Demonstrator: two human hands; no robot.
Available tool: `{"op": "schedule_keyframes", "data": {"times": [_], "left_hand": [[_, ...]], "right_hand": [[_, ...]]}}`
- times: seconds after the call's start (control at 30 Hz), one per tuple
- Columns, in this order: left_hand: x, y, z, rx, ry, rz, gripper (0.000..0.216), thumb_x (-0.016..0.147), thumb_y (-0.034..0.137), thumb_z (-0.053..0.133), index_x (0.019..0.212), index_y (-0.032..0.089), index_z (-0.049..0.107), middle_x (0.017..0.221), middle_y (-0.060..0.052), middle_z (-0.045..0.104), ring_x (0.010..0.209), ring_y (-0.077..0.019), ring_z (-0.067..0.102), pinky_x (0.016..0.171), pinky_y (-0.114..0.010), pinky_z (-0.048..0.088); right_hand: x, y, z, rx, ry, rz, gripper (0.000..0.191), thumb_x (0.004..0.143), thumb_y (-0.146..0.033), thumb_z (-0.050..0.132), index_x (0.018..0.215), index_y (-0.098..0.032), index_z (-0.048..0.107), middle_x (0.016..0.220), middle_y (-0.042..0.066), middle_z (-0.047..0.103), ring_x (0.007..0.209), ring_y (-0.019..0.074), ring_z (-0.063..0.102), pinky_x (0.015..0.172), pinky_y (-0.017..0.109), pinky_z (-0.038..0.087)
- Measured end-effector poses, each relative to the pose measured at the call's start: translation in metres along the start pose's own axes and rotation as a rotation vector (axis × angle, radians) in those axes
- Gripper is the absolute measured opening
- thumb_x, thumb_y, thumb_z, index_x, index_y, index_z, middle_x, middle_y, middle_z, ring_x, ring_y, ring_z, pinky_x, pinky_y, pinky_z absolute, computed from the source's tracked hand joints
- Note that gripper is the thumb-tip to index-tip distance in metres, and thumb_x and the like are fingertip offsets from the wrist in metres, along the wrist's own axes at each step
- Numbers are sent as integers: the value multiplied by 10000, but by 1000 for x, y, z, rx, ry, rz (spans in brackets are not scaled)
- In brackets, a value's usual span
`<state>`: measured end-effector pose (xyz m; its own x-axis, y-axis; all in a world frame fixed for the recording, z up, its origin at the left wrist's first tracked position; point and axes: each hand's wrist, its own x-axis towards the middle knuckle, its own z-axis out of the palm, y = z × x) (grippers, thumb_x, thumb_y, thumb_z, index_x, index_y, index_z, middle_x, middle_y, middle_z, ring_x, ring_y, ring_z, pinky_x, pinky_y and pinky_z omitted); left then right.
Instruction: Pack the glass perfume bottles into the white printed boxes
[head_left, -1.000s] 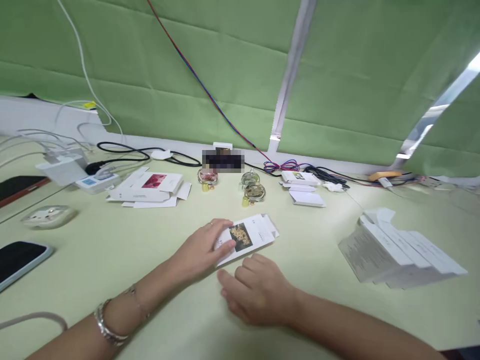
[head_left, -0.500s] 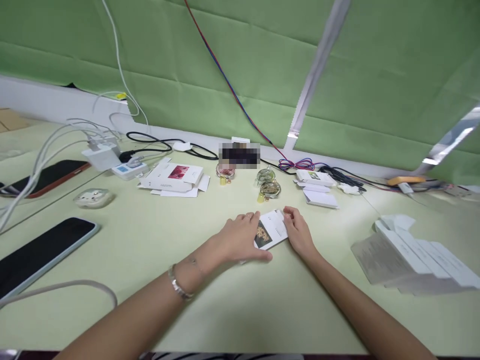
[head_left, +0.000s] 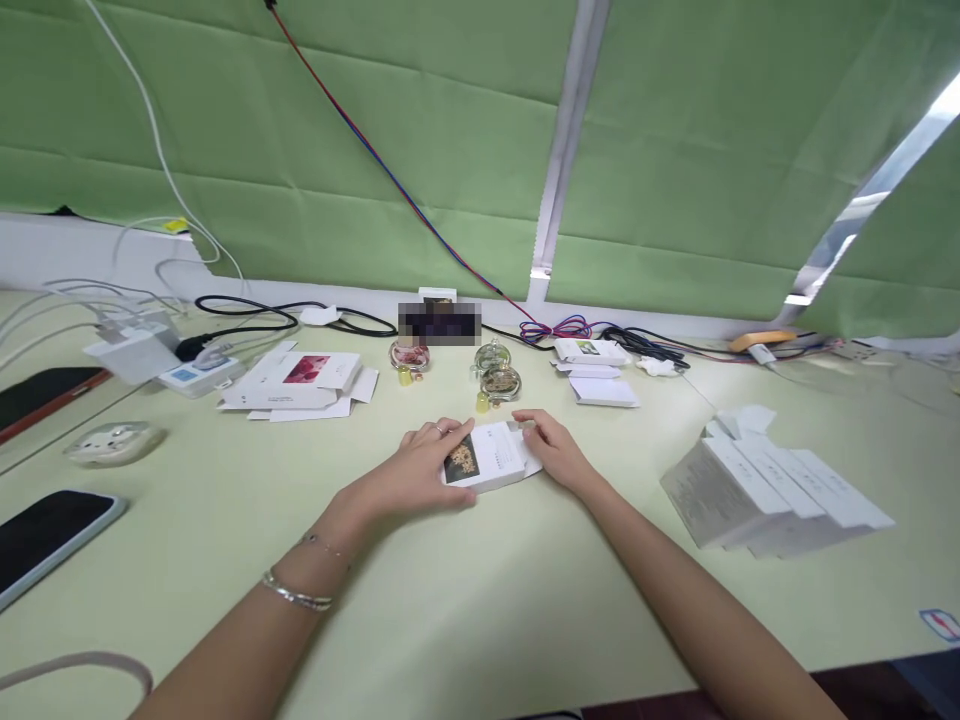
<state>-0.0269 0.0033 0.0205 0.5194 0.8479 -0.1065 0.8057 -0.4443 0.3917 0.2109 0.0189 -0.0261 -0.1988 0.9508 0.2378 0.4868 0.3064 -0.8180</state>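
A small white carton (head_left: 491,458) with a picture of yellow flowers on its face lies on the pale green table (head_left: 465,600). My left hand (head_left: 409,475) grips its left end, fingers curled over the printed side. My right hand (head_left: 553,452) holds the right end, fingertips at the open flap. Just behind the carton stand two round glass bottles with gold caps (head_left: 496,380), and a pinkish one (head_left: 409,356) is to their left.
Flat white cartons (head_left: 296,380) lie at the back left, more (head_left: 600,372) at the back right, and a stack of them (head_left: 772,490) on the right. Phones (head_left: 45,535), a charger block (head_left: 131,350) and cables (head_left: 255,315) fill the left side. A green cloth wall stands behind.
My right hand went from the table in front of the carton to the carton's right end. Both hands now hold it, and it sits more squared up than a second ago.
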Motion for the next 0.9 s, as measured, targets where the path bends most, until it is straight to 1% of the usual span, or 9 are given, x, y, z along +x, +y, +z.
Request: {"op": "schedule_keyframes", "data": {"times": [0.1, 0.2, 0.4, 0.53, 0.63, 0.7, 0.77, 0.83, 0.9], "left_hand": [[-8, -2, 2, -29, 50, 30, 864, 671, 563, 571, 1413, 279, 232, 1413, -52, 336, 1279, -311, 279, 1047, -436, 251], [-13, -9, 4, -77, 96, 56, 848, 670, 570, 590, 1396, 265, 277, 1410, -69, 341, 1284, -308, 282, 1043, -435, 272], [-6, -22, 6, -149, 122, 115, 848, 661, 564, 620, 1378, 237, 307, 1364, -99, 364, 1260, -293, 331, 1036, -425, 310], [-4, -24, 6, -182, 148, 120, 821, 673, 569, 613, 1356, 215, 327, 1361, -107, 332, 1250, -270, 346, 1043, -400, 320], [0, -27, 5, -158, 151, 131, 816, 672, 572, 614, 1347, 208, 337, 1342, -109, 357, 1255, -270, 335, 1053, -407, 305], [2, -29, 3, -134, 152, 160, 805, 669, 577, 613, 1338, 214, 351, 1332, -105, 377, 1257, -276, 327, 1053, -417, 299], [3, -31, 3, -111, 150, 197, 805, 672, 588, 604, 1338, 213, 352, 1335, -106, 378, 1258, -279, 322, 1049, -417, 300], [2, -33, 3, -88, 142, 223, 808, 688, 602, 578, 1348, 205, 335, 1345, -110, 367, 1259, -280, 319, 1046, -413, 298], [-1, -35, 4, -68, 134, 236, 803, 708, 610, 549, 1359, 203, 313, 1349, -115, 357, 1258, -282, 315, 1042, -415, 294]], "right_hand": [[-5, -4, -2, -20, -86, -13, 337, 796, -228, 443, 1114, -190, 548, 925, 35, 593, 644, 122, 491, 671, 292, 430], [-9, -5, -1, -43, -105, -40, 305, 780, -209, 456, 1062, -190, 571, 875, 26, 597, 697, 135, 500, 700, 298, 429], [-10, -4, -1, -58, -117, -93, 328, 783, -219, 475, 1102, -188, 545, 965, 50, 600, 754, 147, 513, 736, 314, 442], [-12, -3, -7, -28, -182, -122, 389, 800, -278, 502, 1177, -181, 507, 1075, 71, 588, 816, 163, 531, 766, 333, 450], [-15, -3, -9, 21, -230, -119, 431, 834, -360, 479, 1230, -192, 478, 1141, 80, 570, 877, 175, 541, 790, 346, 455], [-17, -5, -11, 32, -246, -110, 484, 816, -411, 512, 1251, -203, 464, 1196, 80, 541, 945, 188, 533, 825, 352, 449], [-19, -8, -12, 19, -260, -105, 602, 749, -431, 603, 1281, -210, 430, 1259, 77, 498, 1018, 200, 509, 871, 356, 434], [-22, -10, -13, -9, -273, -101, 734, 678, -415, 677, 1316, -206, 382, 1309, 80, 450, 1051, 204, 488, 911, 363, 413], [-23, -11, -13, -25, -274, -88, 799, 651, -390, 697, 1340, -204, 337, 1338, 85, 413, 1044, 196, 483, 930, 369, 403]]}}
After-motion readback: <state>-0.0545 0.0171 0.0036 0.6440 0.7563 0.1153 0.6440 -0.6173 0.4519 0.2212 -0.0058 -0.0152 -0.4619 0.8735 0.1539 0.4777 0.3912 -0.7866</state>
